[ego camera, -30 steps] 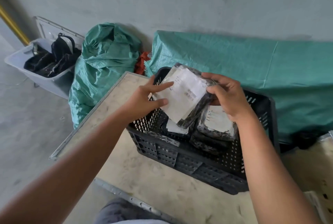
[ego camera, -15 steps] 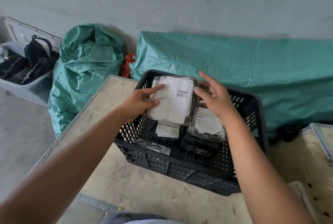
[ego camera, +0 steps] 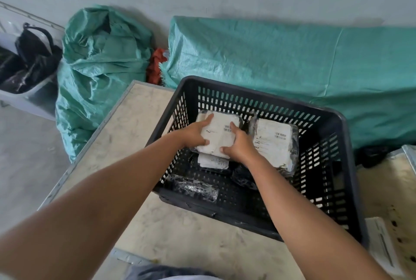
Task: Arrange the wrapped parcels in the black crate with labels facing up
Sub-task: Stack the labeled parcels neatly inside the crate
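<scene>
The parcel (ego camera: 217, 134) lay label-up at the far left of the black crate (ego camera: 333, 189), left hand (ego camera: 194, 134) and right hand (ego camera: 238, 145) grasping its edges. Beside it, a second parcel (ego camera: 273, 142) showed its label; by my judgement, the dark bundles (ego camera: 193, 187) nearer on the crate floor remained unsorted.

I see a matt black plastic crate (ego camera: 333, 126) with perforated walls. Inside it, the parcels (ego camera: 273, 142) wear glossy, crinkled clear film over white paper labels. Beneath the crate the tabletop (ego camera: 126, 135) looks like pale, scuffed board with a dull metal edge. Behind the crate lie green woven sacks (ego camera: 281, 59), faintly shiny.
</scene>
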Available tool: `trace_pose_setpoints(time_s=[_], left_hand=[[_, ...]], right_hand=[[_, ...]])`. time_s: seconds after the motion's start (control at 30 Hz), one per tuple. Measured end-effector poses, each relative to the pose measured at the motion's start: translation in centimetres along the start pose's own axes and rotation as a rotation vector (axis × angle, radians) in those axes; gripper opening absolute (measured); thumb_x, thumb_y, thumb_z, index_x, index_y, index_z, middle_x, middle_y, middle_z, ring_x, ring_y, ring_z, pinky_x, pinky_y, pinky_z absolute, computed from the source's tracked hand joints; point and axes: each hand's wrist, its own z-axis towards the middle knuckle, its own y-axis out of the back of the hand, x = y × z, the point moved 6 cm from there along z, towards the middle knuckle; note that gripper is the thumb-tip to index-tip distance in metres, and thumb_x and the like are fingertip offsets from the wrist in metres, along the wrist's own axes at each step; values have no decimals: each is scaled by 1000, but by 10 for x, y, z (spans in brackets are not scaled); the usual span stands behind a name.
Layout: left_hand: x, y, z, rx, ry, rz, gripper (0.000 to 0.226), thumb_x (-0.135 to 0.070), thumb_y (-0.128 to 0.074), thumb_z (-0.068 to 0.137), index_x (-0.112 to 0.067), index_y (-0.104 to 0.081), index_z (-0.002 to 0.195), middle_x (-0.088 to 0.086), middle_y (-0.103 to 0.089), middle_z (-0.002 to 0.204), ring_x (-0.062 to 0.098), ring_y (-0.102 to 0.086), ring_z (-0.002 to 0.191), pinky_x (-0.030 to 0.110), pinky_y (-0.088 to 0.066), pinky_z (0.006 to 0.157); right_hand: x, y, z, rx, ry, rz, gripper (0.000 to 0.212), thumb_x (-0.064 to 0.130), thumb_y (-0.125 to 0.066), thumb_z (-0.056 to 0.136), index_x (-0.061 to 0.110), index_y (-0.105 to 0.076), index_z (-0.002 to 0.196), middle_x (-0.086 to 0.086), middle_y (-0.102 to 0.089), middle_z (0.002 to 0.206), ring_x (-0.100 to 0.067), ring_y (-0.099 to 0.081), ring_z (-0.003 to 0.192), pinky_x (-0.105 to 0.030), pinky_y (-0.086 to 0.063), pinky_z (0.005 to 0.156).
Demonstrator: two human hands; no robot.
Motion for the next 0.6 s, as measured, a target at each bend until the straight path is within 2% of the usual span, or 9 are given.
trace_pose_setpoints(time_s=[0.03, 0.1, 0.17, 0.23, 0.33, 0.47, 0.6], left_hand=[[7, -7, 2, 45, 21, 53, 116, -8, -79, 86, -50, 3, 158, 15, -40, 154, 33, -57, 121, 50, -53, 99], [21, -18, 8, 76, 48, 193, 140, -20, -91, 72, -53, 18, 153, 21, -24, 160, 39, -41, 137, 55, -36, 114], [30, -26, 13, 60, 45, 247, 151, -25, -96, 64, -54, 25, 150, 25, -9, 163, 43, -24, 147, 57, -20, 121], [36, -30, 20, 33, 22, 260, 153, -26, -97, 62, -53, 25, 151, 26, 8, 165, 43, -9, 152, 57, -13, 122], [42, -29, 25, 13, 16, 273, 152, -29, -97, 62, -48, 23, 153, 20, 32, 161, 38, 8, 153, 52, -8, 121], [45, -30, 29, 14, 24, 264, 149, -28, -96, 63, -47, 21, 153, 17, 35, 160, 35, 12, 153, 53, -8, 123], [45, -31, 31, 2, 39, 271, 147, -26, -96, 64, -45, 18, 155, 18, 29, 163, 36, 10, 153, 52, -8, 123]], right_hand=[[-2, -4, 2, 3, -17, -35, 110, 13, -86, 82, 19, -14, 165, -11, -42, 159, -31, -49, 139, -39, -42, 112], [-2, -8, 4, 1, -39, -111, 111, 14, -85, 83, 23, -12, 166, -10, -49, 153, -30, -55, 131, -35, -48, 100], [-1, -13, 7, 21, -73, -179, 109, 14, -81, 87, 26, -7, 166, -13, -50, 151, -29, -59, 126, -29, -49, 88], [-2, -18, 10, 88, -124, -216, 106, 10, -73, 93, 25, 3, 166, -20, -31, 163, -30, -56, 130, -30, -50, 90], [-2, -23, 12, 152, -156, -228, 104, 6, -66, 96, 26, 11, 164, -19, -6, 171, -31, -53, 134, -30, -50, 94], [-7, -25, 15, 164, -174, -235, 104, 4, -64, 97, 27, 13, 163, -19, 23, 168, -33, -48, 139, -30, -50, 102], [-9, -26, 18, 147, -164, -197, 104, 5, -65, 97, 28, 12, 163, -19, 19, 169, -34, -47, 141, -26, -48, 93]])
